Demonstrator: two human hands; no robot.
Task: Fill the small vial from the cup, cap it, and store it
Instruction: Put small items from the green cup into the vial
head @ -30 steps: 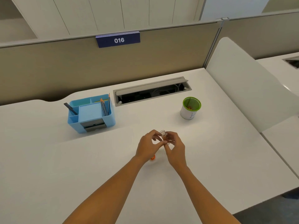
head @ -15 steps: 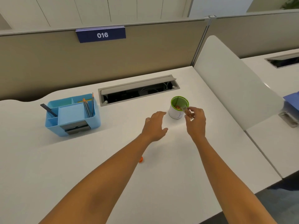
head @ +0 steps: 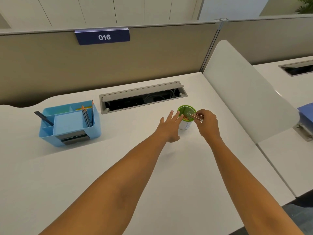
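One vial (head: 196, 117) lies tilted in your right hand (head: 207, 123), pinched in the fingers, its mouth dipped inside the cup (head: 186, 118) over orange bits. Your left hand (head: 170, 126) is spread wide, holding nothing, fingertips touching the cup's left side on the desk (head: 118, 158).

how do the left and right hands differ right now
The left hand is open with fingers spread and holds nothing; the right hand pinches the vial. The left reaches the cup from its left side, the right tilts the vial into its mouth. Both are at the cup.
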